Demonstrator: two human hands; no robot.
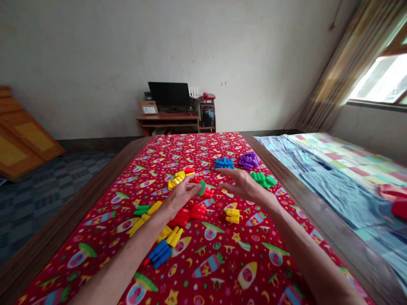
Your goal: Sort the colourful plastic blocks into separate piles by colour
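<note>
Left hand (182,195), right hand (241,185) apart, both open, hovering over red rocket-print tablecloth (203,146). Left nearest yellow interlocking plastic blocks (177,179), right nearest green interlocking plastic blocks (263,179); mid-frame piles apparently grouped by colour.

Daylight from the window (383,79) at right, blown out to white glare; elsewhere I read soft, even room light, faint shadows, and wide-angle bending toward my frame's edges.

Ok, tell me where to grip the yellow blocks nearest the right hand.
Pinch the yellow blocks across their long sides, coming down from above with the right hand. They lie flat and bunched on the red cloth, so the top offers the most open approach.
</note>
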